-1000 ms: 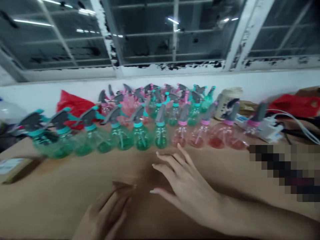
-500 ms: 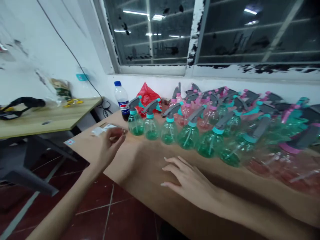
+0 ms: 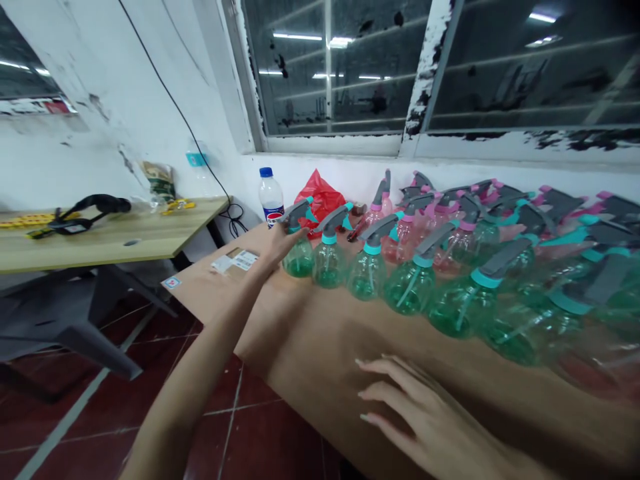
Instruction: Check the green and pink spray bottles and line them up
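Green spray bottles line the front of our desk; our left hand reaches the leftmost one's neck, its grip unclear. Our right hand, fingers apart, hovers empty near the desk's edge.

Wall: white paint is scuffed and crossed by a dark cable.
Window: dark panes are held in a chipped white frame beyond the tabletop's far edge.
Light: bright strips are mirrored in the glass.
Floor: dark red tiles are divided by pale lines.
Furniture: a grey chair is tucked beneath a pale side table, past the tabletop's left corner.
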A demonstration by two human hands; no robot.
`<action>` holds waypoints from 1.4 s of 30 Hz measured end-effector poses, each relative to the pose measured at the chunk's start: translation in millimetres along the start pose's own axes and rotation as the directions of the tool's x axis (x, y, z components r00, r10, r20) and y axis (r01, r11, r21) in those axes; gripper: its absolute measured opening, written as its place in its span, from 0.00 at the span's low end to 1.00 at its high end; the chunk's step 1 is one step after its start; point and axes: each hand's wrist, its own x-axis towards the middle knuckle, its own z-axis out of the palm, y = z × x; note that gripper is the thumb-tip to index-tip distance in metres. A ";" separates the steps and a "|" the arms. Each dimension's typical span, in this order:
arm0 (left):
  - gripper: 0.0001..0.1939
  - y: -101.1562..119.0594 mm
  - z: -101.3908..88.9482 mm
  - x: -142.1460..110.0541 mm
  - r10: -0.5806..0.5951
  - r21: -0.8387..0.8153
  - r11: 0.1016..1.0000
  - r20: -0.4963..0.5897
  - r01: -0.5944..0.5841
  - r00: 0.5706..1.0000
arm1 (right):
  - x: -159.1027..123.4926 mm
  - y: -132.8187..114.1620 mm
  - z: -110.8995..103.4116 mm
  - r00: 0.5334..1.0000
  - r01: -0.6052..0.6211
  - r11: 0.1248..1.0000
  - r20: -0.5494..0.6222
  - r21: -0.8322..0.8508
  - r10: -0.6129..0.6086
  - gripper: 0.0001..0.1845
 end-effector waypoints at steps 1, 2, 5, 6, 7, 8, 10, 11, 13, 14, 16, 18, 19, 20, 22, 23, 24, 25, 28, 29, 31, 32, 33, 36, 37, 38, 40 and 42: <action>0.14 0.1 1.1 1.8 -0.015 0.009 1.000 -0.010 0.015 1.000 | -3.3 1.5 -0.3 1.000 0.003 1.000 -0.004 -0.008 -0.003 0.09; 0.12 -0.2 1.3 3.2 -0.031 0.024 0.999 -0.024 0.031 0.999 | -5.8 3.0 -0.8 1.000 0.004 1.000 0.000 -0.016 -0.004 0.08; 0.11 0.7 -5.9 3.6 -0.052 0.087 0.994 -0.098 0.060 0.994 | -9.1 6.6 -2.6 0.999 0.006 1.000 0.033 -0.030 -0.005 0.07; 0.11 2.8 -11.1 2.1 -0.054 0.109 0.992 -0.127 0.068 0.990 | -9.1 7.4 -2.9 0.999 0.006 1.000 0.041 -0.031 -0.005 0.07; 0.11 6.2 -17.7 -0.5 -0.053 0.131 0.989 -0.155 0.073 0.987 | -8.9 8.1 -2.8 0.999 0.004 1.000 0.043 -0.030 -0.003 0.06; 0.10 11.2 -25.2 -4.3 -0.048 0.149 0.986 -0.183 0.076 0.982 | -8.6 8.6 -2.4 0.999 0.001 1.000 0.040 -0.027 0.000 0.06; 0.10 25.2 -41.1 -15.8 -0.039 0.169 0.982 -0.232 0.080 0.972 | -8.1 9.3 -1.2 1.000 -0.007 1.000 0.025 -0.017 0.007 0.06; 0.10 33.8 -48.3 -23.6 -0.035 0.170 0.982 -0.245 0.079 0.969 | -8.0 9.5 -0.5 1.000 -0.015 1.000 0.019 -0.009 0.015 0.06; 0.11 52.4 -58.4 -43.3 -0.023 0.153 0.986 -0.257 0.064 0.966 | -7.8 9.7 0.3 0.999 -0.039 0.999 0.011 0.011 0.039 0.06; 0.12 61.8 -60.5 -55.0 -0.022 0.138 0.989 -0.248 0.058 0.968 | -7.6 9.7 0.3 0.999 -0.054 0.998 0.009 0.023 0.053 0.06; 0.13 79.6 -57.7 -80.5 -0.038 0.096 0.994 -0.174 0.056 0.984 | -7.4 9.9 -0.2 0.996 -0.087 0.995 0.008 0.043 0.086 0.10; 0.14 95.3 -46.5 -106.5 -0.108 -0.090 0.991 -0.063 0.102 0.992 | -7.8 10.5 -0.8 0.993 -0.121 0.991 0.002 0.050 0.121 0.17; 0.14 102.4 -38.5 -118.5 -0.129 -0.132 0.983 -0.010 0.126 0.992 | -8.4 10.9 -1.0 0.990 -0.138 0.989 -0.007 0.046 0.138 0.21; 0.13 109.4 -29.5 -129.4 -0.130 -0.142 0.981 0.032 0.133 0.991 | -9.3 11.3 -1.2 0.987 -0.156 0.987 -0.021 0.038 0.156 0.26; 0.13 123.5 -10.3 -146.5 -0.117 -0.133 0.982 0.112 0.131 0.987 | -11.9 12.4 -2.4 0.981 -0.185 0.983 -0.054 0.024 0.186 0.36; 0.14 131.0 -0.7 -152.3 -0.071 -0.130 0.988 0.130 0.088 0.989 | -13.7 13.1 -3.6 0.978 -0.195 0.980 -0.068 0.026 0.197 0.40; 0.14 138.8 8.7 -156.4 -0.031 -0.134 0.990 0.150 0.051 0.988 | -15.8 14.0 -5.4 0.975 -0.203 0.978 -0.079 0.035 0.206 0.44; 0.14 146.8 17.7 -158.7 -0.012 -0.154 0.987 0.164 0.038 0.986 | -18.4 15.2 -7.8 0.973 -0.208 0.977 -0.092 0.049 0.212 0.47; 0.15 169.8 43.2 -159.5 0.041 -0.214 0.977 0.247 0.013 0.968 | -30.8 21.8 -17.2 0.957 -0.229 0.969 -0.162 0.089 0.241 0.48; 0.15 176.5 51.5 -158.8 0.066 -0.236 0.972 0.262 -0.002 0.963 | -36.7 25.2 -20.5 0.947 -0.243 0.965 -0.194 0.096 0.257 0.47; 0.16 188.1 67.6 -157.3 0.101 -0.252 0.967 0.295 -0.025 0.950 | -50.7 33.1 -27.3 0.924 -0.269 0.959 -0.255 0.092 0.284 0.45; 0.15 193.3 75.2 -156.5 0.119 -0.248 0.968 0.311 -0.041 0.943 | -58.4 37.2 -30.9 0.914 -0.284 0.955 -0.276 0.086 0.297 0.44; 0.15 198.4 82.4 -155.4 0.137 -0.238 0.970 0.334 -0.057 0.933 | -66.2 41.3 -34.6 0.905 -0.302 0.950 -0.290 0.079 0.311 0.44; 0.17 214.9 101.1 -149.4 0.201 -0.227 0.967 0.395 -0.117 0.896 | -87.9 52.3 -47.1 0.884 -0.357 0.932 -0.298 0.067 0.360 0.43; 0.18 220.8 106.7 -146.5 0.220 -0.243 0.962 0.416 -0.125 0.882 | -94.2 55.5 -51.3 0.879 -0.370 0.927 -0.297 0.069 0.373 0.43; 0.19 226.8 112.4 -143.2 0.239 -0.270 0.955 0.445 -0.125 0.863 | -99.9 58.5 -55.3 0.875 -0.379 0.922 -0.297 0.074 0.383 0.43; 0.25 238.0 124.7 -136.8 0.286 -0.363 0.927 0.514 -0.097 0.809 | -110.1 64.3 -62.2 0.868 -0.388 0.917 -0.297 0.092 0.397 0.42; 0.31 247.2 139.3 -132.2 0.349 -0.469 0.882 0.580 -0.049 0.736 | -118.9 69.9 -67.1 0.859 -0.400 0.909 -0.299 0.114 0.415 0.41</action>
